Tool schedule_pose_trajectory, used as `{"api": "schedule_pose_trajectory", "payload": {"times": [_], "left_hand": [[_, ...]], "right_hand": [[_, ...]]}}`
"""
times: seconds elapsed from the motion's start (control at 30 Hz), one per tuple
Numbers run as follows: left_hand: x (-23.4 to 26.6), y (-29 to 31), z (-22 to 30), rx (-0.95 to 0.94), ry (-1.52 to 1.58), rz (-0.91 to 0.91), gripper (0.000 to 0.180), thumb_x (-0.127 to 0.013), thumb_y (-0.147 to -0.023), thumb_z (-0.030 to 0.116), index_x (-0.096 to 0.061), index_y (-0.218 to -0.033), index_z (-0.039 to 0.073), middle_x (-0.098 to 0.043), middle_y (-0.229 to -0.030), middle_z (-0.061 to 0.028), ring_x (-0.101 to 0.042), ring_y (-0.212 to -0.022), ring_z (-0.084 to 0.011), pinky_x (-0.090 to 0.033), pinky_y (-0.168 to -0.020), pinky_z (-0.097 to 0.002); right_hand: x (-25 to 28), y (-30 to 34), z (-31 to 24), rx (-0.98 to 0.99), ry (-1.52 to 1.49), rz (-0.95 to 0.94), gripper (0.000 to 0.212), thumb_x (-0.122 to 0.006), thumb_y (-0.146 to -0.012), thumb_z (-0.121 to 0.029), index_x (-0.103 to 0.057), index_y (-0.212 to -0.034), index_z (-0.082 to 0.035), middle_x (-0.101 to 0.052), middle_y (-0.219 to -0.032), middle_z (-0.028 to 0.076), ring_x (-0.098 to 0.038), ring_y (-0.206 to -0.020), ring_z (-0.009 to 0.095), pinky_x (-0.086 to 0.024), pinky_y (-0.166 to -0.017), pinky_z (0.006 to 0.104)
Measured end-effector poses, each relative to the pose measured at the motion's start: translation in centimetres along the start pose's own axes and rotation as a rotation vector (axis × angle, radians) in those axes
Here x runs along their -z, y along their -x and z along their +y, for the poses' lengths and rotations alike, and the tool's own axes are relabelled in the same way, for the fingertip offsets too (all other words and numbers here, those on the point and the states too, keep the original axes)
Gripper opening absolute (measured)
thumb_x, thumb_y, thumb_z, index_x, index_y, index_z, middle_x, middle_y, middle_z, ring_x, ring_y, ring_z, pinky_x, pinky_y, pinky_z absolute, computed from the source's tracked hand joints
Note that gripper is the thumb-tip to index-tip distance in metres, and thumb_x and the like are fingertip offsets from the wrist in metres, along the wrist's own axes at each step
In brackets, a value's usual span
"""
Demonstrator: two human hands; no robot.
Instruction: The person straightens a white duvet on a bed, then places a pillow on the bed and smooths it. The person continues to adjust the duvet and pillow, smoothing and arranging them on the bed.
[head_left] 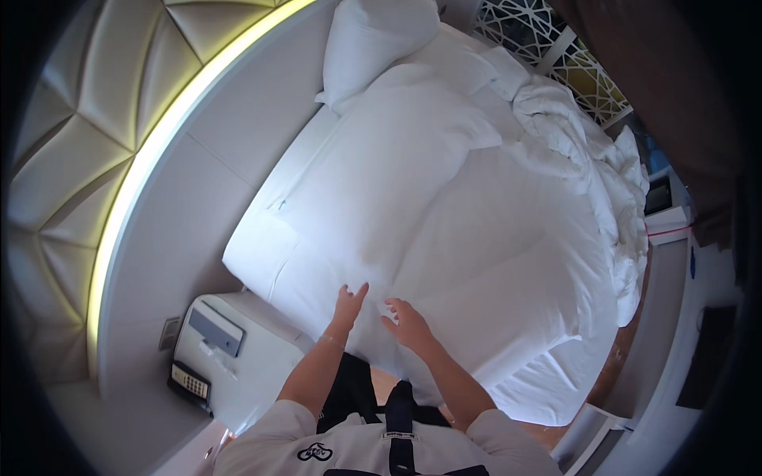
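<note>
We see a telephone (190,383) on the bedside table (254,377); our left hand (348,305), fingers parted, and our right hand (408,325), loosely open, over the white bed sheet (508,246), contact unclear to us; rightward, a rumpled duvet (559,127).

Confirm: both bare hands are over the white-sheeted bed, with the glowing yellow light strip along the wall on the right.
Wrong side: the head view shows the glowing yellow light strip along the wall on the left. The bare left hand and right hand are over the white-sheeted bed.
</note>
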State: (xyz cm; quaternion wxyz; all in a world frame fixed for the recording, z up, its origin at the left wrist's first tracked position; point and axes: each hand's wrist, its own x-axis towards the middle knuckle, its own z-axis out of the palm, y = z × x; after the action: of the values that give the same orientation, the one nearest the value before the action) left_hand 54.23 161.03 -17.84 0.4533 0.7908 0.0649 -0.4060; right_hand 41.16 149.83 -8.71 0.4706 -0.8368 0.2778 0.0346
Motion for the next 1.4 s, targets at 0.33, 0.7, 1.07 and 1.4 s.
{"api": "schedule_pose_trajectory", "payload": {"times": [0.33,0.7,1.07,1.4], "left_hand": [[0.4,-17.5,3.9,0.234,0.871,-0.037,0.079,-0.072,-0.075,0.037,-0.034,-0.129,-0.006,-0.049,-0.125,-0.0131,-0.045,-0.114,-0.0237,-0.037,-0.095,-0.0329],[12.3,-5.3,14.9,-0.11,1.0,0.219,0.043,-0.065,-0.081,0.015,-0.052,-0.115,-0.007,-0.057,-0.112,-0.0154,-0.055,-0.097,-0.0218,-0.043,-0.085,-0.0315],[21.3,1.1,1.5,-0.049,1.011,0.556,0.047,-0.058,-0.085,0.014,-0.043,-0.122,-0.011,-0.055,-0.115,-0.0183,-0.056,-0.102,-0.0275,-0.046,-0.087,-0.0375],[22.8,1.5,7.8,-0.054,1.348,0.388,0.05,-0.041,-0.09,0.034,-0.047,-0.123,-0.002,-0.056,-0.117,-0.0135,-0.056,-0.103,-0.0255,-0.045,-0.088,-0.0349]], "right_hand": [[-4.5,-13.2,-3.0,-0.327,-0.2,0.144,0.041,-0.061,-0.082,-0.02,-0.046,-0.118,-0.006,-0.056,-0.099,0.014,-0.058,-0.082,0.021,-0.049,-0.072,0.0319],[-3.4,-17.2,-6.6,-0.491,-0.644,0.605,0.067,-0.058,-0.086,-0.036,-0.021,-0.136,-0.012,-0.053,-0.099,0.011,-0.051,-0.088,0.018,-0.042,-0.083,0.0369],[-13.0,-22.9,-4.5,-0.822,-1.333,0.204,0.062,-0.06,-0.081,-0.05,-0.051,-0.118,-0.002,-0.055,-0.116,0.013,-0.055,-0.102,0.025,-0.046,-0.085,0.0392],[-5.6,-24.1,-19.5,-0.092,-1.043,0.2,0.033,-0.061,-0.083,-0.022,-0.055,-0.106,0.001,-0.059,-0.093,0.006,-0.055,-0.086,0.015,-0.046,-0.075,0.0293]]}}
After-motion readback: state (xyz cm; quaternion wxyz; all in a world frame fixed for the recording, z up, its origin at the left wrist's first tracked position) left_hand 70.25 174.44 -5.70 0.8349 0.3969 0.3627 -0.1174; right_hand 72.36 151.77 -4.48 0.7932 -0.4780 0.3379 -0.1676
